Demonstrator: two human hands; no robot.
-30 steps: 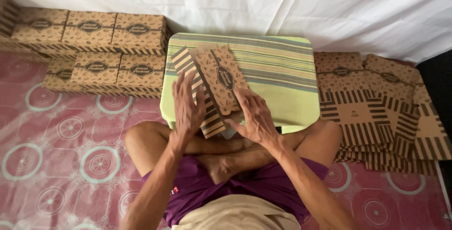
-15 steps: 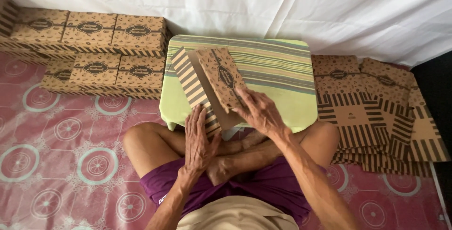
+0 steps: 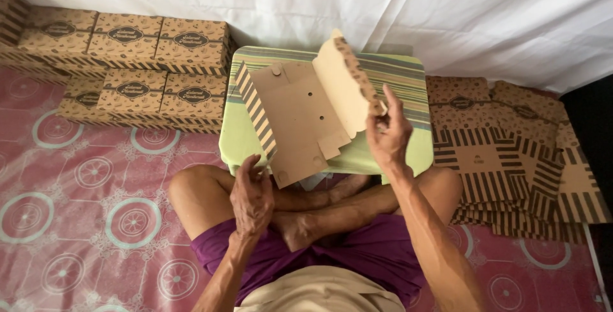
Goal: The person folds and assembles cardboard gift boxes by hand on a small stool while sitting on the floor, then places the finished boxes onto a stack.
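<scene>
- White cloth (image 3: 447,12) hung behind you, and the pink patterned mat (image 3: 83,203) spread under your crossed legs, beneath everything you handled.
- To the left of your grip, well apart from it, the folded boxes (image 3: 128,56) stood stacked in two rows against the cloth; to the right of it, the pile of flat blanks (image 3: 504,159) lay fanned out on the mat.
- Just under your grip sat the striped low table (image 3: 408,88), bearing the lower edge of the unfolded box blank (image 3: 294,120), which rested open with its plain brown inside facing you.
- You likely found that blank light and fairly stiff, but easy to crease or tear off its fold lines, so the panel edges looked the safest place to hold it, not the thin tabs.
- Your right hand (image 3: 386,136) pinched the raised side panel (image 3: 341,85) near its outer edge, thumb and fingers pressed together on the card, tilting it up from the rest.
- Your left hand (image 3: 252,194) hung loose and half curled just below the blank's striped flap (image 3: 255,111), its fingertips near the lower corner; you could not tell whether they touched.
</scene>
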